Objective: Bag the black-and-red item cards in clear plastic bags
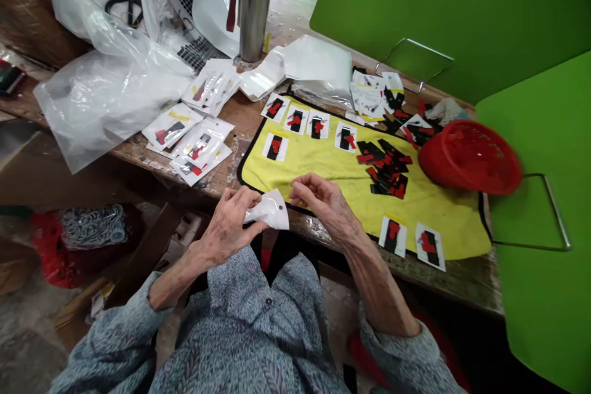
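Above my lap, at the table's front edge, my left hand (235, 221) grips a small white plastic packet (272, 210) between thumb and fingers. The packet bulges slightly and has a round hang hole near its right end. Just to its right is my right hand (325, 202), fingers curled in a pinch and apart from the packet; whatever they may hold is hidden. Beyond both hands lies a yellow cloth (309, 169) with black edging. White cards bearing black and red pieces, such as this card (276, 146), are spread on it, beside a pile of loose black and red pieces (385, 166).
Filled packets (198, 148) lie stacked at left, near crumpled clear plastic bags (124, 86). A steel flask (256, 9) stands at the back. White empty bags (318, 64) lie beyond the cloth. At right are a red basket (471, 157) and green panels (530, 104) with wire handles.
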Demonstrator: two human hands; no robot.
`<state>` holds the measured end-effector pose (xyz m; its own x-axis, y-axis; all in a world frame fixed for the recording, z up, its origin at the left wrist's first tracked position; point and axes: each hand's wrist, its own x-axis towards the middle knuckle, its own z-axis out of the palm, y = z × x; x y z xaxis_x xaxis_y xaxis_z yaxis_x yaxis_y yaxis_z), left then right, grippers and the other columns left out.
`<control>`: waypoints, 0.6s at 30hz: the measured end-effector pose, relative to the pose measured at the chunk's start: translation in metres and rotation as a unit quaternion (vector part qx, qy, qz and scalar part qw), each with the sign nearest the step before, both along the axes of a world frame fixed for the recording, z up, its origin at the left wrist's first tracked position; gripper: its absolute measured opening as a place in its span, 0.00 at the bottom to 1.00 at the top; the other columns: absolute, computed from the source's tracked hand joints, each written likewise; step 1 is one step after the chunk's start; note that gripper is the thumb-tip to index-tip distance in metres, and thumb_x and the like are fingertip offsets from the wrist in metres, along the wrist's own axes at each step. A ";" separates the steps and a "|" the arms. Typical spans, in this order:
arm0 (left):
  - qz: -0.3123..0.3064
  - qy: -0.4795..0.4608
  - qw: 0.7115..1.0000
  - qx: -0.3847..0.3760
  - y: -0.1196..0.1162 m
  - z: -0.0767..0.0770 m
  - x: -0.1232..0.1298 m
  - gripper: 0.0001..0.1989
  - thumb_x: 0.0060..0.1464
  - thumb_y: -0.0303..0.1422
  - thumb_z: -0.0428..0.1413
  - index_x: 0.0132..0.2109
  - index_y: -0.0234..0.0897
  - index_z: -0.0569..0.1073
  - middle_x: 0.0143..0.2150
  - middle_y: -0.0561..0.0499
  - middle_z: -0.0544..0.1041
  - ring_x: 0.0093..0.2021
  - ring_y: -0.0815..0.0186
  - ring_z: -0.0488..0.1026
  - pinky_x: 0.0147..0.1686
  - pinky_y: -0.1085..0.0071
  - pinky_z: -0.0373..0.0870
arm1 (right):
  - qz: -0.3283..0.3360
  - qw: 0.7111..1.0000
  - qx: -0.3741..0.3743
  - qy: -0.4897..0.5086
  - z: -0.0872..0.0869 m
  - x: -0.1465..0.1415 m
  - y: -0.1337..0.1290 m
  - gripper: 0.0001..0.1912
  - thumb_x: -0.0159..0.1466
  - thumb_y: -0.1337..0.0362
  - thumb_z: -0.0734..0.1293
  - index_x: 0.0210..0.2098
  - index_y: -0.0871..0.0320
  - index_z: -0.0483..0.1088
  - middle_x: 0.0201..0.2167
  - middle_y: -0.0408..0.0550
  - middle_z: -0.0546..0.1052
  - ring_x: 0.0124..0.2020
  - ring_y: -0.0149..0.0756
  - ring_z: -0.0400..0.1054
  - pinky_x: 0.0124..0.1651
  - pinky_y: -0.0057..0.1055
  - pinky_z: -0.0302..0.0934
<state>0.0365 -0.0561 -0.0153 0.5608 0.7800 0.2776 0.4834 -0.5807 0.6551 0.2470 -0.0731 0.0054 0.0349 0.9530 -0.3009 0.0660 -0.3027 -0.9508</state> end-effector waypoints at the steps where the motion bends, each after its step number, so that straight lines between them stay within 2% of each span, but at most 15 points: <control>1: 0.008 -0.003 1.000 0.000 0.001 0.000 -0.002 0.13 0.51 0.27 0.59 0.42 0.37 0.64 0.36 0.52 0.72 0.35 0.63 0.70 0.38 0.65 0.61 | 0.019 1.000 0.007 -0.003 0.002 -0.004 0.001 0.14 0.62 0.52 0.68 0.35 0.58 0.71 0.30 0.43 0.75 0.32 0.32 0.68 0.38 0.30 0.62; 4: 0.015 -0.008 1.000 0.009 0.003 0.000 -0.008 0.14 0.53 0.29 0.60 0.44 0.38 0.64 0.37 0.51 0.73 0.37 0.62 0.70 0.38 0.65 0.61 | 0.132 0.991 -0.012 0.033 0.008 -0.014 0.002 0.13 0.64 0.54 0.66 0.40 0.57 0.74 0.34 0.43 0.76 0.36 0.34 0.68 0.40 0.30 0.62; 6: 0.004 -0.018 1.000 0.006 0.004 -0.001 -0.012 0.15 0.53 0.30 0.60 0.45 0.38 0.64 0.39 0.51 0.73 0.39 0.62 0.71 0.39 0.65 0.62 | 0.172 0.981 -0.041 0.077 0.009 -0.018 0.001 0.12 0.63 0.56 0.66 0.40 0.56 0.75 0.34 0.43 0.76 0.36 0.35 0.68 0.40 0.30 0.62; 10: -0.011 -0.038 0.999 0.000 0.006 -0.004 -0.020 0.19 0.53 0.31 0.61 0.48 0.39 0.63 0.42 0.49 0.73 0.42 0.61 0.71 0.41 0.65 0.65 | 0.170 0.975 -0.070 0.127 0.007 -0.017 0.000 0.13 0.62 0.56 0.67 0.43 0.55 0.76 0.35 0.44 0.77 0.36 0.35 0.69 0.41 0.30 0.63; 14: 0.001 -0.008 1.000 0.007 0.005 -0.006 -0.019 0.18 0.53 0.31 0.61 0.48 0.39 0.64 0.42 0.49 0.72 0.42 0.60 0.72 0.41 0.64 0.66 | 0.190 0.973 -0.054 0.122 0.007 -0.017 -0.003 0.16 0.62 0.54 0.68 0.46 0.54 0.75 0.39 0.45 0.77 0.40 0.36 0.69 0.45 0.32 0.63; 16: 0.010 0.014 1.000 -0.004 0.004 -0.005 -0.018 0.16 0.53 0.30 0.61 0.47 0.39 0.65 0.41 0.49 0.72 0.42 0.59 0.71 0.41 0.63 0.66 | 0.177 0.977 -0.036 0.109 0.006 -0.018 -0.005 0.15 0.63 0.53 0.67 0.45 0.54 0.75 0.40 0.45 0.76 0.43 0.36 0.69 0.47 0.32 0.62; 18: 0.016 0.023 0.999 -0.034 0.004 -0.003 -0.017 0.16 0.52 0.30 0.61 0.46 0.39 0.66 0.42 0.48 0.72 0.43 0.58 0.71 0.43 0.61 0.67 | 0.160 0.983 -0.029 0.087 0.004 -0.021 -0.008 0.13 0.63 0.53 0.68 0.40 0.55 0.75 0.37 0.44 0.75 0.40 0.35 0.68 0.44 0.30 0.62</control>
<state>0.0196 -0.0520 -0.0187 0.5467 0.8137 0.1976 0.5314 -0.5195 0.6692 0.2264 -0.0810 0.0090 -0.3214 0.8877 -0.3297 0.0046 -0.3468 -0.9379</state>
